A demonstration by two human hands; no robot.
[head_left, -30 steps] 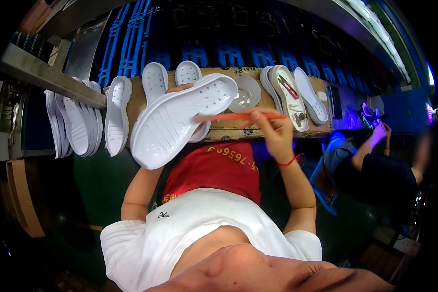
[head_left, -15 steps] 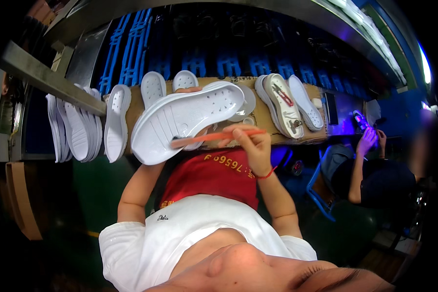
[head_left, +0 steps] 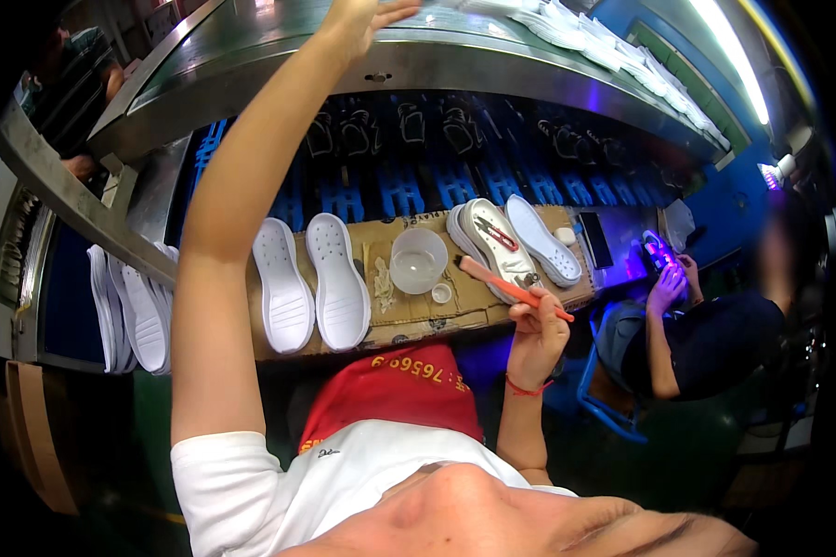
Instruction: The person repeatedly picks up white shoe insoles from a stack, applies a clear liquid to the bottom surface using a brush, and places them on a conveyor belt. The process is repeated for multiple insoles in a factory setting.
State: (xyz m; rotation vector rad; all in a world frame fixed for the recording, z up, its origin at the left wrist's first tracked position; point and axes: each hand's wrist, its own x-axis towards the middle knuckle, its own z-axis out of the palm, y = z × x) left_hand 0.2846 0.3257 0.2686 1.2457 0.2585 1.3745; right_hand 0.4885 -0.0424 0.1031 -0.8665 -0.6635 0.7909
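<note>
My left hand point(head_left: 362, 23) is stretched far forward over the upper conveyor, fingers extended and nothing in them. Close to its fingertips, a blurred white shoe sole point(head_left: 489, 6) shows at the picture's top edge. My right hand point(head_left: 541, 336) grips a flat brush point(head_left: 502, 280) by its orange handle, bristles pointing left above the cardboard. Two white shoe soles point(head_left: 285, 288) lie side by side on the left of the cardboard. Between them and the brush stands a translucent plastic tub point(head_left: 418, 263), with a small white cap point(head_left: 441, 293) beside it.
Cardboard point(head_left: 399, 320) covers the bench. At its right, stacked soles point(head_left: 481, 232) hold red-handled snips point(head_left: 498, 234); another sole point(head_left: 543, 241) leans there. More soles point(head_left: 139, 325) stand left behind a metal bar point(head_left: 74, 195). A co-worker point(head_left: 706, 343) sits right, holding a purple-lit shoe.
The large sole has left my left hand, which has swung up and forward to the conveyor. My right hand has moved right and down with the brush, away from the sole.
</note>
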